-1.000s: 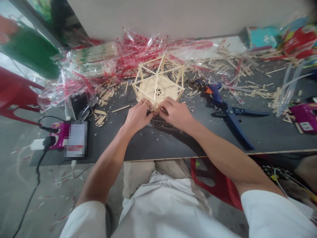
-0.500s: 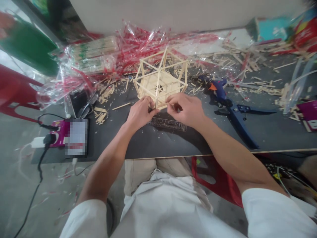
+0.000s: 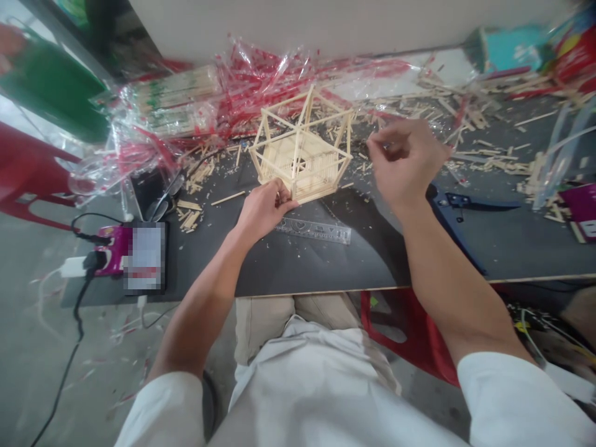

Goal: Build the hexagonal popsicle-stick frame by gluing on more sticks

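A six-sided frame of thin wooden sticks (image 3: 321,194) stands on the dark table, with a slatted floor and crossing bars on top. My left hand (image 3: 266,206) pinches its near corner between thumb and fingers. Raised to the right of the frame and apart from it is my right hand (image 3: 407,162). Its thumb and fingertips are pressed together; whatever is between them is too small or blurred to name. A clear plastic ruler (image 3: 316,231) lies in front of the frame. Blue-handled cutters (image 3: 459,239) rest beyond my right forearm, partly covered by it.
Stick offcuts (image 3: 189,216) lie scattered around. Plastic wrapping (image 3: 265,81) and bundled sticks (image 3: 177,87) fill the back. A phone (image 3: 145,257) and purple power strip (image 3: 112,251) sit at the left edge. A red stool (image 3: 28,167) stands at far left.
My right hand has left the frame's near side and moved right and up, now covering the glue gun. The ruler shows more fully. My left hand still grips the same corner.
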### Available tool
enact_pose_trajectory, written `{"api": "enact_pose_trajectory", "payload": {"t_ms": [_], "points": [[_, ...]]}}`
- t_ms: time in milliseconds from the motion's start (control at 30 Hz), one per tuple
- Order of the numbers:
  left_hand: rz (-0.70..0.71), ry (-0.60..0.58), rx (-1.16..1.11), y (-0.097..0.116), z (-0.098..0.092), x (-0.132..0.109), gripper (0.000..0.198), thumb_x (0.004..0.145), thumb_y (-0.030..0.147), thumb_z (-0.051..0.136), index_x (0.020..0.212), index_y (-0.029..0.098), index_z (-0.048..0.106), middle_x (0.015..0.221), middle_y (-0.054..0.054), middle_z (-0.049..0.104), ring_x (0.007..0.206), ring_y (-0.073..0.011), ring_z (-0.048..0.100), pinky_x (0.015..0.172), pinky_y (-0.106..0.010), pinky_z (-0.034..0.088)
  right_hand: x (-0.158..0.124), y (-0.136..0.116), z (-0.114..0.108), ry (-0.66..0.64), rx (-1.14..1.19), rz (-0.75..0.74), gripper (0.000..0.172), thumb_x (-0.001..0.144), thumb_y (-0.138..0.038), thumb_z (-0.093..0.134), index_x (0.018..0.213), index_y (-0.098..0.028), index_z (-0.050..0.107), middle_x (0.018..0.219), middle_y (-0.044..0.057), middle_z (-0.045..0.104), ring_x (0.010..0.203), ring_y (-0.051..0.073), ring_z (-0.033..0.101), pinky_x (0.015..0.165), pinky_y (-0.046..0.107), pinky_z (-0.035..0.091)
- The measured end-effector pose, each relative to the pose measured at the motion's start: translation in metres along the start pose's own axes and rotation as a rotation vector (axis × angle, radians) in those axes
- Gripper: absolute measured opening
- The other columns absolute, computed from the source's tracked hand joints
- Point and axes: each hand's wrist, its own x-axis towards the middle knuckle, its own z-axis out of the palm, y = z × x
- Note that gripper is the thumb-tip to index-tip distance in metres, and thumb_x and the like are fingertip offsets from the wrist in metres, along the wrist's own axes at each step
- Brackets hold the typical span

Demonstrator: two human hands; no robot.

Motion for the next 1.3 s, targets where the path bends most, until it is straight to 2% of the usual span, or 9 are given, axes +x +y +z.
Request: {"api": "enact_pose_trajectory", "payload": {"t_ms": [100,200,367,533,667,800,1000,1133,1300], "points": [[0.01,0.005,-0.04,-0.002,0.0,0.0,0.036,0.086,0.027,0.082,0.078,0.023,0.047,0.083,0.0,0.073,0.071,-0.0144,0.063,0.071,-0.032,0.049,-0.002,0.007,0.007,-0.013,0.088,0.02,0.022,0.093,-0.048,0.067,0.098,-0.027,0.065,0.087,0.007,0.076,0.063,0.017,0.063,0.068,0.038,0.055],[-0.018,0.002,-0.134,-0.004,0.0,0.0,0.041,0.085,0.024,0.081,0.077,0.023,0.041,0.088,-0.001,0.076,0.073,-0.0132,0.065,0.071,-0.03,0.052,-0.007,0.009,0.017,-0.104,0.138,0.056,0.026,0.089,-0.044,0.071,0.104,-0.023,0.066,0.087,0.005,0.074,0.064,0.016,0.064,0.066,0.036,0.055],[-0.021,0.02,-0.211,-0.007,-0.001,0.001,0.047,0.082,0.02,0.082,0.078,0.024,0.035,0.087,0.0,0.077,0.07,-0.011,0.064,0.069,-0.028,0.052,-0.017,0.008,0.031,-0.22,0.185,0.105,0.021,0.092,-0.039,0.069,0.106,-0.023,0.069,0.093,0.005,0.074,0.069,0.016,0.067,0.067,0.035,0.057],[0.014,0.039,-0.197,-0.01,0.0,0.001,0.048,0.081,0.016,0.082,0.077,0.024,0.035,0.084,0.003,0.077,0.068,-0.0103,0.063,0.067,-0.028,0.05,-0.019,0.012,0.036,-0.268,0.25,0.119,0.023,0.095,-0.043,0.068,0.108,-0.024,0.07,0.097,0.008,0.074,0.082,0.022,0.072,0.072,0.037,0.061],[0.008,0.033,-0.192,-0.013,0.0,0.001,0.048,0.08,0.016,0.083,0.077,0.024,0.035,0.085,0.002,0.077,0.068,-0.0107,0.064,0.067,-0.029,0.05,-0.021,0.017,0.041,-0.255,0.274,0.136,0.035,0.093,-0.048,0.07,0.12,-0.025,0.066,0.119,0.011,0.072,0.075,0.021,0.07,0.07,0.042,0.063],[0.008,0.029,-0.196,-0.012,-0.001,0.002,0.049,0.08,0.015,0.083,0.076,0.024,0.035,0.083,0.002,0.076,0.071,-0.0116,0.067,0.067,-0.028,0.05,-0.026,0.025,0.051,-0.354,0.44,0.188,0.056,0.093,-0.055,0.07,0.142,-0.032,0.053,0.145,0.012,0.061,0.075,0.019,0.071,0.059,0.039,0.062],[0.002,0.033,-0.186,-0.012,-0.005,0.002,0.048,0.08,0.014,0.081,0.074,0.024,0.034,0.079,0.002,0.073,0.077,-0.0136,0.071,0.069,-0.028,0.051,-0.027,0.033,0.062,-0.434,0.667,0.229,0.067,0.094,-0.063,0.066,0.152,-0.043,0.039,0.164,0.012,0.044,0.074,0.015,0.069,0.049,0.033,0.058],[-0.044,0.03,-0.183,-0.01,-0.008,0.003,0.044,0.078,0.015,0.083,0.074,0.023,0.04,0.076,0.001,0.072,0.076,-0.0148,0.071,0.07,-0.028,0.054,-0.025,0.03,0.068,-0.457,0.706,0.23,0.069,0.094,-0.062,0.067,0.153,-0.044,0.037,0.165,0.011,0.043,0.073,0.014,0.067,0.05,0.034,0.059],[-0.084,0.026,-0.172,-0.008,-0.013,0.002,0.035,0.076,0.018,0.086,0.074,0.022,0.051,0.079,-0.002,0.075,0.07,-0.0144,0.067,0.068,-0.029,0.053,-0.022,0.032,0.072,-0.429,0.644,0.256,0.061,0.097,-0.065,0.061,0.148,-0.037,0.044,0.147,0.013,0.058,0.066,0.013,0.064,0.053,0.036,0.058]]}}
